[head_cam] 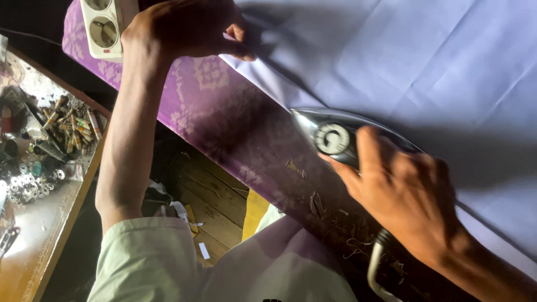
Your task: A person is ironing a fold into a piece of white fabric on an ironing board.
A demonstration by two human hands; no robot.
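Tray (33, 246) at 9 o'clock, wooden rim, shiny worn bottom — it held a heap of small cylindrical parts (72, 126) toward its far end, a scatter of metal washers (25, 187) nearer, plus dark odds too small to identify.

Iron (335, 137) sat just right of centre, on the near edge of the lilac cloth (425, 61). Chrome body, pointed tip aimed toward 10 o'clock, round pale dial on top. Its cord (376, 263) ran off toward 6 o'clock.

Right hand (408, 196) was wrapped over the iron's handle, thumb up beside the dial — grip clamped on the iron. Left hand (187, 28) at 12 o'clock, fingers curled together, pinching the edge of the lilac cloth and pressing it down on the ironing board (235, 128).

Cloth was plain, pale lilac, with soft fold creases, filling the frame from 12 to 4 o'clock. Board cover was purple with a paler floral print, worn and torn near the iron, with loose threads toward 5 o'clock.

White power strip (103, 28) at 11 o'clock on the board's far end, round sockets, no plug seen in them. Wooden floor (215, 196) below the board, with a few paper scraps (204, 250) and a yellow sheet (254, 212) at 6 o'clock.
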